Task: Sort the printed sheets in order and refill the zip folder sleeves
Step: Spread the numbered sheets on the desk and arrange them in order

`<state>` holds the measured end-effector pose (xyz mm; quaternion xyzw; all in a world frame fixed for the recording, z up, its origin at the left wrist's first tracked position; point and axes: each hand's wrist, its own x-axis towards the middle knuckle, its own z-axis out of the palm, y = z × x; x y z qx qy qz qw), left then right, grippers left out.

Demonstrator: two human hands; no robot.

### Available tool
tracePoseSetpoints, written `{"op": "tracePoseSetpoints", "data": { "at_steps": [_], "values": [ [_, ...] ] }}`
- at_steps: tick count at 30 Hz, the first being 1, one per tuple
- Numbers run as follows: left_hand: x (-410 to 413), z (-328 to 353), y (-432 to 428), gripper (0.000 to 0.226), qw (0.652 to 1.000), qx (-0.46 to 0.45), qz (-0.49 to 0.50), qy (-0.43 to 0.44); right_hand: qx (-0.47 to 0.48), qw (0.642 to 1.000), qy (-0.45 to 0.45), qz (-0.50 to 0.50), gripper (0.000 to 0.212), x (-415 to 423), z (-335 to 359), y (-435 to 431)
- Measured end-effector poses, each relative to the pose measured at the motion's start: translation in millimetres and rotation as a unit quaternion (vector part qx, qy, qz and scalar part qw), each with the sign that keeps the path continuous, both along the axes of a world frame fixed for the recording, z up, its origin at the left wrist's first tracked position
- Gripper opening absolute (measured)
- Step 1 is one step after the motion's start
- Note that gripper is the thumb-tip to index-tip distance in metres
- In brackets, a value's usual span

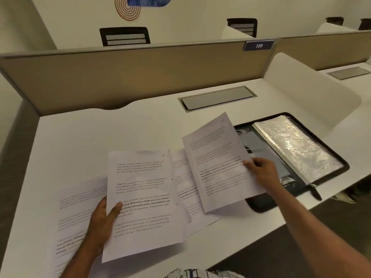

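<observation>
Farthest left, a printed sheet [80, 199] lies flat on the white worktop [100, 137], its lower part running under the left forearm. The left grip [102, 219] pinches a second sheet [144, 197] by its left edge, thumb on the print and fingers beneath. That page's long axis runs from the person outward and its head is at the far end, so the text reads upright. A small mark at the top right corner may be a page number, but it is too blurred to be sure.

Between the hands, more loose sheets [184, 177] lie overlapped on the worktop. The right grip [263, 171] holds a third page [216, 157] by its right edge, thumb on top. Its long axis leans to the right, head toward the far side, and its edge overhangs the open zip folder [341, 163]. The folder lies at the right end of the worktop with its clear sleeves [297, 147] on top, long axis slanting from far-left to near-right.

The likely step is comparing two pages for order. The main risk is mixing them up — both lifted pages hang over the loose ones, and a page laid down carelessly would land in the wrong place. Each page is held by one edge only, so it could sag or slip. The near sheets sit close to the worktop's front edge, where a forearm could sweep them off.
</observation>
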<state>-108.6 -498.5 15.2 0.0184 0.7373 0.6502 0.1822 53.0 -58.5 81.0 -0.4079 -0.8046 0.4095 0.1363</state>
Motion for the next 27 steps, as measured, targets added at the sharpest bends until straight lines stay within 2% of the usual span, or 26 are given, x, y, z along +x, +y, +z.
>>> {"op": "tracePoseSetpoints", "data": {
  "at_steps": [6,11,15,21,27],
  "values": [
    [6.2,-4.5,7.7,0.028,1.0,-0.007,0.009,-0.011,0.083,0.994,-0.063,0.026,0.023,0.4,17.9,68.2],
    [12.4,-7.8,10.4,0.029,1.0,-0.021,0.017,-0.011,0.101,0.989,-0.093,0.052,0.021,-6.1,18.9,87.1],
    [15.4,-7.3,9.3,0.026,0.999,-0.02,0.033,-0.016,0.072,0.986,-0.12,0.088,0.021,-9.1,5.6,79.1],
    [16.8,-5.7,3.0,0.027,0.998,-0.022,0.046,-0.024,-0.026,0.991,-0.1,0.089,0.023,-12.7,-18.7,44.3],
    [12.6,-3.2,-14.8,0.029,0.998,-0.04,0.052,-0.012,-0.049,0.983,-0.117,0.13,0.022,-24.1,-40.4,-5.0]
  ]
}}
